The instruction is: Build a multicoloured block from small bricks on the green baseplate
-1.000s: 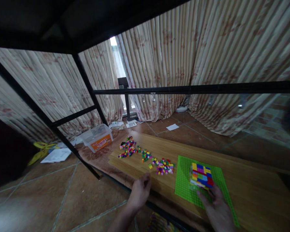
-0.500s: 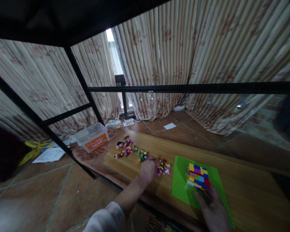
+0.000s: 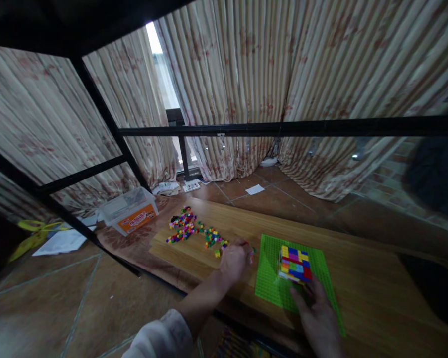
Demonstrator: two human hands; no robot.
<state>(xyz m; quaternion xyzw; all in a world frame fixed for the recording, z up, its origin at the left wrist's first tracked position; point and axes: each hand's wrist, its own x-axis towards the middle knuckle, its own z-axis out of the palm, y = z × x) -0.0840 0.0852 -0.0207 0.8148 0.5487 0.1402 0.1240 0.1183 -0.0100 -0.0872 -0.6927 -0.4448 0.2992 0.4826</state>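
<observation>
My left hand [image 3: 236, 259] reaches over a small pile of loose toy bricks [image 3: 251, 254], hiding most of it. Its fingers point down and away, largely behind the back of the hand, so their grip is hidden. On a green studded baseplate [image 3: 271, 288] sits a block built of multicoloured toy bricks [image 3: 294, 263], with yellow, blue, red and green on top. At its near right corner is my right hand [image 3: 319, 315], thumb and fingers apart; the forefinger seems to touch the corner.
Further left on the wooden board [image 3: 209, 214] lie more loose bricks [image 3: 182, 226]. A clear plastic box [image 3: 129, 211] with an orange label stands beyond the board's left end. A black metal bar [image 3: 246, 130] crosses ahead, before the striped curtains [image 3: 239, 74].
My left hand has moved right, from the gap between piles onto the small pile. The right hand remains by the brick block. The whole view has shifted slightly.
</observation>
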